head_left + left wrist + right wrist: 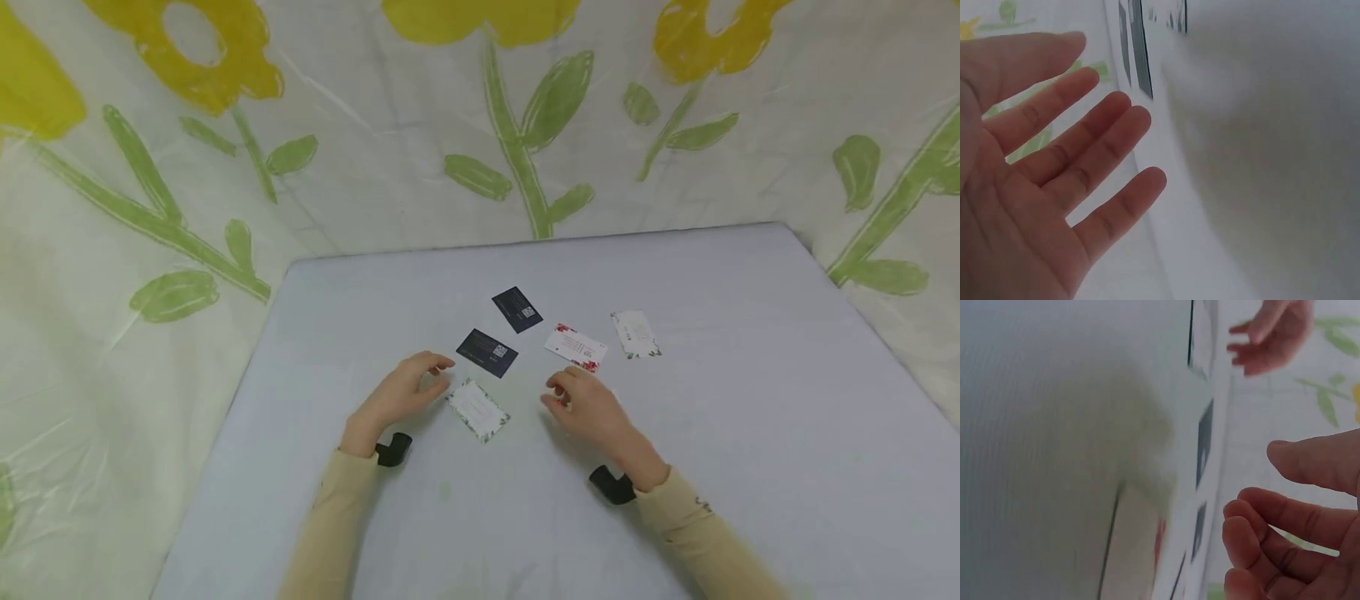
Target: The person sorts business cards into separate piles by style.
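My left hand hovers over the table just left of a white card with green leaf edging; in the left wrist view its fingers spread loosely around nothing. To the right, my right hand hangs with loosely bent fingers, holding nothing. Beyond its fingertips lies a white card with red flowers. Another card with a red edge lies beneath this hand, mostly hidden in the head view. Two dark cards with QR codes, one nearer and one farther, lie between the hands.
A second leaf-edged white card lies at the right of the group. All rest on a pale table. Behind it hangs a white sheet with yellow flowers. Black wrist mounts jut from below both wrists.
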Action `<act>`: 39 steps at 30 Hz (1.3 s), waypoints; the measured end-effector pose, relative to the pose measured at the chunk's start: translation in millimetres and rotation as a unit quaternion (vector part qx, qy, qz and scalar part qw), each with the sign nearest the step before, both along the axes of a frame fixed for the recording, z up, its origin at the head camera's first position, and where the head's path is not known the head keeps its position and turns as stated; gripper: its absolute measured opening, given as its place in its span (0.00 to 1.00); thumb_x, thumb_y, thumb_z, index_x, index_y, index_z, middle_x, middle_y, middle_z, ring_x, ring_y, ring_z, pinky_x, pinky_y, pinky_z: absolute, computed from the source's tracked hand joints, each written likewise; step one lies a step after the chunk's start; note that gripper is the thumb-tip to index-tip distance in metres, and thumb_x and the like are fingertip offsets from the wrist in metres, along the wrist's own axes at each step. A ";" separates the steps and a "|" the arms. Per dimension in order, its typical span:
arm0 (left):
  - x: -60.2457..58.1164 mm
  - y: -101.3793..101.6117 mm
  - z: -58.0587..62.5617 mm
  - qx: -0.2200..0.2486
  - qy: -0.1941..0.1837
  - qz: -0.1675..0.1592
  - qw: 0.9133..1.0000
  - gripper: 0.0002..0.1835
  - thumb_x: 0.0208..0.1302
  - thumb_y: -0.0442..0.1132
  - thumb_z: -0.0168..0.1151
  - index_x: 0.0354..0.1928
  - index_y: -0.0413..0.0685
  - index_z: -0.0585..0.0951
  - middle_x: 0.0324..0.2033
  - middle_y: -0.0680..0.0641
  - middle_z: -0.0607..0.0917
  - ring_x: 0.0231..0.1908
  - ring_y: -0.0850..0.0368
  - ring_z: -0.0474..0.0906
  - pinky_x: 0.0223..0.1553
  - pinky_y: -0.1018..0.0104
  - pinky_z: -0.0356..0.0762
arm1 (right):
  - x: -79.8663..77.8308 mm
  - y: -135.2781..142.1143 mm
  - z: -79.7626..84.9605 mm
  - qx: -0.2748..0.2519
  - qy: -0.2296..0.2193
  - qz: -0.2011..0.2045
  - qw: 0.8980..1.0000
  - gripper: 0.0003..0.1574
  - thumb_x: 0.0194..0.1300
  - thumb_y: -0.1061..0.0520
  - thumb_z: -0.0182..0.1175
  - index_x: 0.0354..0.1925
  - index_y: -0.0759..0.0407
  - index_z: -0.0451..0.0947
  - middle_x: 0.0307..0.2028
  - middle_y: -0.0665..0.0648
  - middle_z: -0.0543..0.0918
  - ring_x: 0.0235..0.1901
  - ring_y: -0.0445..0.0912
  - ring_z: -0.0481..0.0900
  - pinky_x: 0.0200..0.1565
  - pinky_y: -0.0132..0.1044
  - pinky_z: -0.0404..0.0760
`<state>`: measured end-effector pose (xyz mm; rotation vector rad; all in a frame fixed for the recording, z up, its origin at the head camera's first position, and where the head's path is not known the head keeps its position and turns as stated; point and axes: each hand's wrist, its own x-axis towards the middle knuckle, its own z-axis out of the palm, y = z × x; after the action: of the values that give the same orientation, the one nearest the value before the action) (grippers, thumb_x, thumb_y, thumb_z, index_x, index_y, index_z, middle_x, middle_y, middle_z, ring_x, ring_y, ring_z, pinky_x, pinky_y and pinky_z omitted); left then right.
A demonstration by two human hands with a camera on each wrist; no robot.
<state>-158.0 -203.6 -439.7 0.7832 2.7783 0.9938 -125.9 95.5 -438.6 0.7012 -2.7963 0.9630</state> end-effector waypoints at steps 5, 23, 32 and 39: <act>-5.5 14.0 -0.7 -0.027 0.005 -0.062 0.998 0.18 0.54 0.34 0.60 0.49 0.37 0.74 0.43 0.45 0.76 0.43 0.52 0.71 0.45 0.61 0.69 | 5.6 -38.4 -5.2 0.014 -0.068 0.036 0.997 0.15 0.54 0.54 0.61 0.36 0.63 0.75 0.28 0.51 0.72 0.29 0.42 0.68 0.33 0.34 0.72; -3.6 19.5 -3.5 -0.124 0.024 -0.068 0.990 0.24 0.47 0.37 0.65 0.50 0.43 0.74 0.40 0.48 0.72 0.36 0.58 0.66 0.40 0.65 0.67 | 12.2 -81.2 -19.6 0.129 0.029 0.018 0.991 0.31 0.41 0.43 0.69 0.30 0.64 0.66 0.23 0.54 0.62 0.24 0.47 0.61 0.27 0.35 0.63; -0.6 17.4 0.4 -0.097 -0.013 -0.056 0.994 0.22 0.45 0.35 0.67 0.43 0.39 0.71 0.38 0.46 0.72 0.38 0.57 0.67 0.42 0.64 0.67 | 4.7 -82.4 -16.7 0.103 -0.072 0.023 0.992 0.29 0.41 0.45 0.70 0.32 0.61 0.67 0.25 0.52 0.63 0.26 0.45 0.61 0.28 0.34 0.62; 3.6 15.1 -1.6 -0.011 -0.044 -0.031 0.999 0.22 0.50 0.29 0.63 0.48 0.35 0.69 0.34 0.44 0.73 0.32 0.56 0.67 0.34 0.66 0.69 | -1.5 -78.8 -12.5 0.062 -0.131 0.029 0.989 0.28 0.42 0.50 0.70 0.37 0.60 0.68 0.28 0.52 0.64 0.29 0.45 0.63 0.30 0.35 0.65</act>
<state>-154.4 -188.5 -441.3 0.7967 2.6702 0.9623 -127.4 16.7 -451.0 0.7233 -3.1047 0.9612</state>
